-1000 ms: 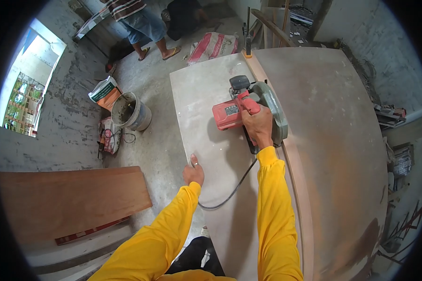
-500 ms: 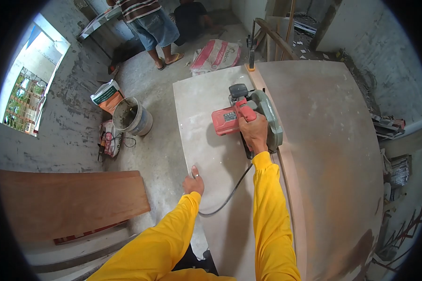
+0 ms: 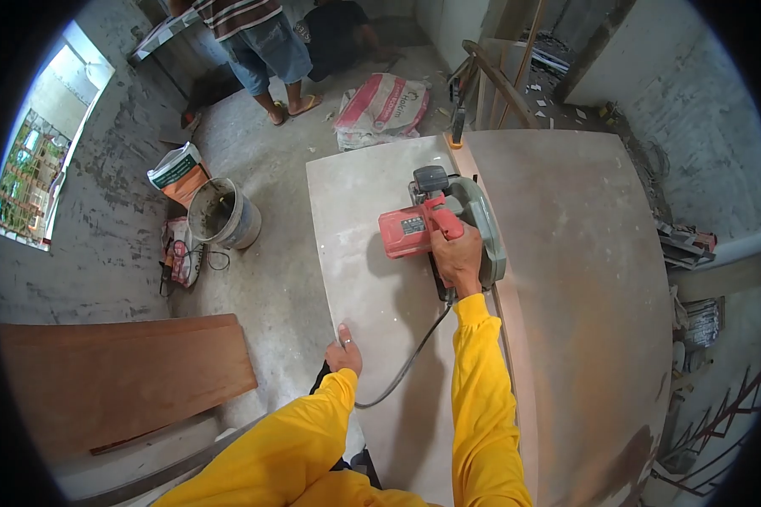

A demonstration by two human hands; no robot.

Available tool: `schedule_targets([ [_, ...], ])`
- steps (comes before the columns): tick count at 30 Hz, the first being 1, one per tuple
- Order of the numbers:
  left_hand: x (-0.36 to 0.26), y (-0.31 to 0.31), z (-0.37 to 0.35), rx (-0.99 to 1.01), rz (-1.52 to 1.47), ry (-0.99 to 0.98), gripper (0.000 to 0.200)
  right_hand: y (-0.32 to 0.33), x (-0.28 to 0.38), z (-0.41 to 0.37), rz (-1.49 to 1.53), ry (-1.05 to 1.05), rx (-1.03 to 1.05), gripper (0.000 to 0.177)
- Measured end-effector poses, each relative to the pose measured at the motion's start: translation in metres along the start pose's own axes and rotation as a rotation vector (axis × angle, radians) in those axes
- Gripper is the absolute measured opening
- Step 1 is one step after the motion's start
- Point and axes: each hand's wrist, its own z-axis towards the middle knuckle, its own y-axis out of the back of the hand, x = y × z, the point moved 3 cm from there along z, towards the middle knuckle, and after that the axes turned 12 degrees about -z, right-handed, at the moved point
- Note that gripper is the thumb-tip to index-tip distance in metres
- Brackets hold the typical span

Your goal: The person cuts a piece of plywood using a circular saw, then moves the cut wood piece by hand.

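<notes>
One saw (image 3: 404, 233), one wood strip (image 3: 516, 359), one clamp (image 3: 457, 122), one bucket (image 3: 247, 224) and two co-workers (image 3: 271, 55) in view. Saw sits atop lg. panel (image 3: 583, 296), just fwd. of R hand (image 3: 459, 256), motor to its L, guard to its R; fingers closed on handle. L hand (image 3: 344, 353) at panel's L edge, thumb on top, other fingers hidden; grip unclear. Saw's long axis runs alongside strip, pointing away from wearer, w/ motor jutting L.
</notes>
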Motion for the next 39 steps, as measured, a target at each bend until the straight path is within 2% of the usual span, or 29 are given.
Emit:
schedule_targets([
  [4,0.013,-0.001,0.007,0.084,0.041,0.088,0.076,-0.002,0.002,0.002,0.001,0.006,-0.017,0.026],
  [11,-0.001,0.002,0.001,0.033,0.122,0.08,0.076,-0.008,0.003,0.016,-0.016,0.003,-0.015,0.027],
  [13,0.007,-0.001,0.006,0.1,0.118,0.072,0.076,-0.009,0.005,0.019,-0.023,0.004,-0.011,0.027],
  [17,0.004,-0.001,0.005,0.111,0.12,0.094,0.076,-0.01,0.009,0.025,-0.024,-0.014,-0.008,0.028],
  [19,0.007,-0.001,0.005,0.098,0.033,0.038,0.075,-0.012,0.009,0.028,-0.027,-0.017,-0.004,0.027],
  [21,0.008,-0.001,0.006,0.107,0.031,0.056,0.075,-0.013,0.011,0.03,-0.02,0.038,-0.049,0.022],
  [29,0.011,-0.003,0.005,0.085,0.031,0.057,0.077,-0.019,0.01,0.045,-0.019,0.016,-0.026,0.024],
  [32,0.022,-0.002,0.013,0.076,-0.008,-0.011,0.076,-0.023,0.009,0.048,-0.013,0.037,-0.056,0.022],
  [34,0.014,0.009,0.017,0.312,0.176,0.098,0.074,-0.021,0.007,0.048,-0.015,0.041,-0.059,0.022],
  [35,0.009,0.017,0.022,0.312,0.176,0.1,0.074,-0.019,0.01,0.048,-0.011,0.024,-0.021,0.024],
  [37,-0.005,0.028,0.033,0.448,0.457,-0.088,0.071,-0.02,0.012,0.049,-0.001,0.007,0.017,0.027],
  [38,-0.009,0.03,0.041,0.448,0.459,-0.09,0.071,-0.021,0.011,0.05,-0.004,0.008,0.009,0.027],
  [39,-0.016,0.031,0.05,0.389,0.393,-0.173,0.071,-0.021,0.01,0.051,-0.007,0.01,0.0,0.027],
])
